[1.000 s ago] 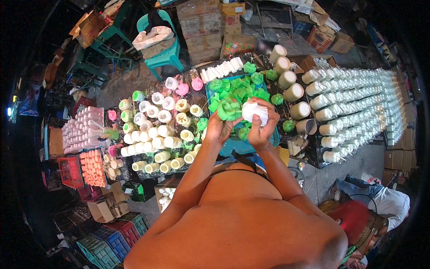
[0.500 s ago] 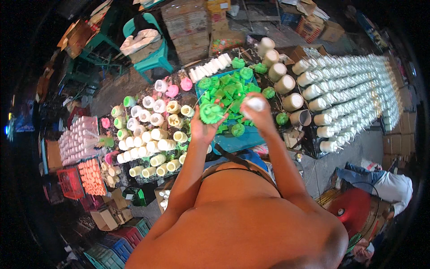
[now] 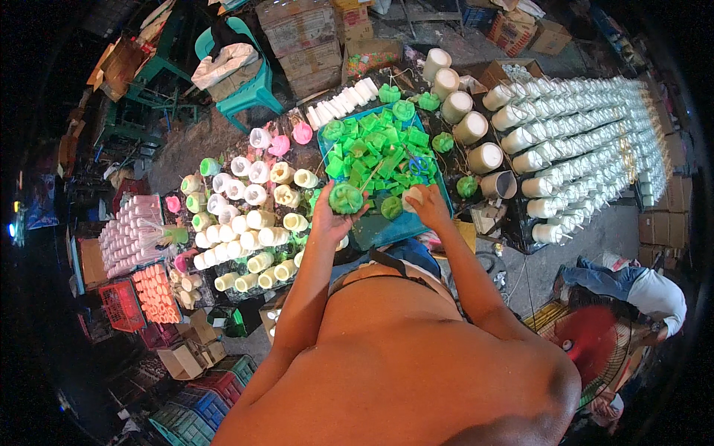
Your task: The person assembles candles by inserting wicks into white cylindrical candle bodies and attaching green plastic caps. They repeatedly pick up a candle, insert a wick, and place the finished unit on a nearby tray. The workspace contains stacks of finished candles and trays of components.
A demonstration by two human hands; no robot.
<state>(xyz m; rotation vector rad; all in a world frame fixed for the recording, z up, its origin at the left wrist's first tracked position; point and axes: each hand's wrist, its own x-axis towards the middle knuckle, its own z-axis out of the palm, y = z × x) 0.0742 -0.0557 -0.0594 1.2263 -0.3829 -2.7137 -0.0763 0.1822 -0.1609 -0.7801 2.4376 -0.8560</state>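
My left hand (image 3: 325,218) is closed around a green moulded candle (image 3: 346,198) with a ridged top, a thin wick sticking up from it. My right hand (image 3: 433,209) grips a small whitish round piece (image 3: 411,198); its exact kind is unclear. Both hands are over the near part of a blue tray (image 3: 381,235). Heaped on that tray are broken green wax chunks (image 3: 379,149), with a blue-handled tool (image 3: 419,164) among them. Another green moulded candle (image 3: 391,207) rests between my hands.
Cream and white hollow wax cups (image 3: 253,239) crowd the table's left. Large cylindrical candles (image 3: 471,128) and rows of white wicked candles (image 3: 554,141) stand right. A teal chair (image 3: 255,89) is beyond the table. At lower right are a red fan (image 3: 584,342) and another person (image 3: 654,297).
My right hand has come down toward the tray's near side with the whitish piece. My left hand still holds the green candle, now slightly lower and tilted differently.
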